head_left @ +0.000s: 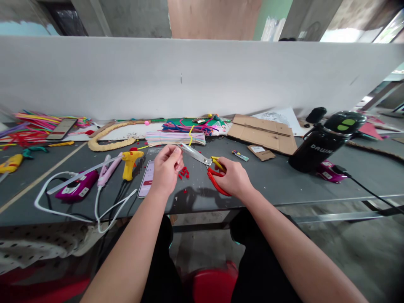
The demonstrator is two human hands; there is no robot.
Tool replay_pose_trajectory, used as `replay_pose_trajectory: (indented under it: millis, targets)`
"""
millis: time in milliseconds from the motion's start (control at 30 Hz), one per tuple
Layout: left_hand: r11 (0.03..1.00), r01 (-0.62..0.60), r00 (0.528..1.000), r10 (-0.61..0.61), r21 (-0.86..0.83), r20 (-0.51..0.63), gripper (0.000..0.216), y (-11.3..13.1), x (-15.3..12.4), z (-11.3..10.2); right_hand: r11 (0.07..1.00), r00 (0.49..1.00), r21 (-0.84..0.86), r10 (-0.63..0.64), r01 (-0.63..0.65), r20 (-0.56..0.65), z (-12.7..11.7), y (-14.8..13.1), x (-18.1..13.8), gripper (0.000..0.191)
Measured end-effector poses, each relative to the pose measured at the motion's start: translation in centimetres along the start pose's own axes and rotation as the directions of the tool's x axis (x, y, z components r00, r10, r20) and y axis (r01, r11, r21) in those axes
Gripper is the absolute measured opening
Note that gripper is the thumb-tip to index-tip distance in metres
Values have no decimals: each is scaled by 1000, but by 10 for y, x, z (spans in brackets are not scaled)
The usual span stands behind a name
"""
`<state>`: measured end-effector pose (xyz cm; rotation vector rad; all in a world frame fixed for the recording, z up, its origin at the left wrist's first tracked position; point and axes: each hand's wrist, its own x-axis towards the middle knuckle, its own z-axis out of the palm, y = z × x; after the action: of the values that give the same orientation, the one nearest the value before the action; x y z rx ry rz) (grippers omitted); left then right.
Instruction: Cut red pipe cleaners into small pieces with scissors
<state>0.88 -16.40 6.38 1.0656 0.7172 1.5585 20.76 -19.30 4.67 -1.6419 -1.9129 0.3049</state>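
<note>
My right hand [232, 174] is wrapped round the handles of a pair of scissors [197, 155], one handle yellow and one red. The blades point left and sit slightly apart, with their tips beside my left hand [167, 166]. That hand is closed in a pinch; whatever its fingertips hold is too small or hidden to name. Several small red pieces [184, 172] lie on the grey table [202, 198] below the blades. Just left of my left hand, partly covered by it, is a phone [146, 180] with a lit screen.
A yellow glue gun [130, 163], a pink stick-like tool [109, 170] and a purple power strip [77, 187] with white cable lie left. Bundled pipe cleaners [176, 138] and cardboard [260, 134] are behind. A black bottle [322, 145] stands right. A white partition [202, 80] rises at the back.
</note>
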Motion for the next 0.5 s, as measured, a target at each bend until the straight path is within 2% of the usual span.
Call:
replay_pose_trajectory:
  millis: [167,500]
  targets:
    - [996,-54,998,56,76,-17,15,-2,0,0,1000,1000,-3,8,-8,3,0,-1,0,25]
    - [994,-68,997,70,85,-17,16,-6,2,-1,998,999,-28,50,-50,-3,0,-1,1,26]
